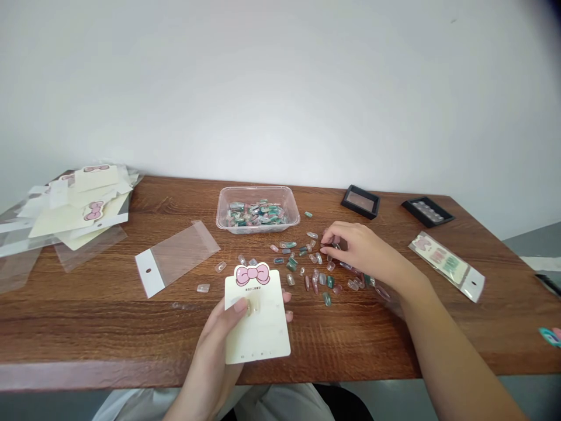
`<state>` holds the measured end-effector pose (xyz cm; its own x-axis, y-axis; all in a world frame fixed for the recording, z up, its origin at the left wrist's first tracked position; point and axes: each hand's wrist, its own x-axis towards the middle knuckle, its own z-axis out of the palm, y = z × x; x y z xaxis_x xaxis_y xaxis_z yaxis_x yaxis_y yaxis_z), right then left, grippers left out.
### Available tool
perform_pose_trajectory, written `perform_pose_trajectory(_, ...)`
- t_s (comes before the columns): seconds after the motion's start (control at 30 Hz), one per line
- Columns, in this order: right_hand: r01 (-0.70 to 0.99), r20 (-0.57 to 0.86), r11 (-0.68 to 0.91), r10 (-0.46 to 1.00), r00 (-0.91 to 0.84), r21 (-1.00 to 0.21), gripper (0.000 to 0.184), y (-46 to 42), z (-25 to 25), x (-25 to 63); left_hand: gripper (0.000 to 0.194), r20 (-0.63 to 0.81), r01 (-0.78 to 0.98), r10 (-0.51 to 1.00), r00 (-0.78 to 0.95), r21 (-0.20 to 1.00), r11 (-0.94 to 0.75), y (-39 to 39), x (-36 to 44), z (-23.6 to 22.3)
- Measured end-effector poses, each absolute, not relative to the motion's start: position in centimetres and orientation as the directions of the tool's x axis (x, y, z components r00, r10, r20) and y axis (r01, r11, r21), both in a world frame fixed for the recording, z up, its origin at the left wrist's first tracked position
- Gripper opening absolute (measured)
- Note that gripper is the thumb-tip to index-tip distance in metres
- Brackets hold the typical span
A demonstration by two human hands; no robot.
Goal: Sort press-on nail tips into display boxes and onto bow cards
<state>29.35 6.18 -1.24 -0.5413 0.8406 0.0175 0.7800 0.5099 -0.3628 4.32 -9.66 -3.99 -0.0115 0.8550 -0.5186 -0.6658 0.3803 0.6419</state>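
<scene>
- Head view, lower middle: the left hand [210, 351] grips a bow-printed backing card [265, 333], its thumb pressed on the card's face, touching a press-on nail [253, 305].
- Right of centre: the right hand [359, 248] has its fingertips [326, 238] drawn narrow among loose press-on nails [307, 272]; whether they hold one, I cannot tell.
- Upper middle: a clear plastic tub [257, 190] holds more nails.
- Left of centre: a cellophane bag [175, 257] lies on the wooden table [87, 327].

On the desk [350, 345], a plastic tub [258, 209] of press-on nails sits at the back, with loose nails [291, 264] spread in front of it and a backing card [263, 333] nearer still. A cellophane bag [175, 260] lies left of the nails, a pile of bags [74, 210] beyond it; one tray [360, 202] and another tray [427, 211] stand back right, behind a packed bag [447, 268].
</scene>
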Motion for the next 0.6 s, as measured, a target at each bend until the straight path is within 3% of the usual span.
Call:
perform_pose_trajectory(0.3,0.818,-0.044,0.472,0.858,-0.512,-0.329,0.012,6.41,-1.43,29.95,0.07,-0.52,-0.668,0.854,-0.02,0.643,0.376,-9.68,4.35,-3.85)
perform_pose_trajectory(0.6,0.77,0.005,0.577,0.801,-0.599,-0.271,0.012,6.42,-1.62,29.46,0.081,-0.48,-0.737,0.877,0.027,0.583,0.342,-9.51,4.8,-3.74)
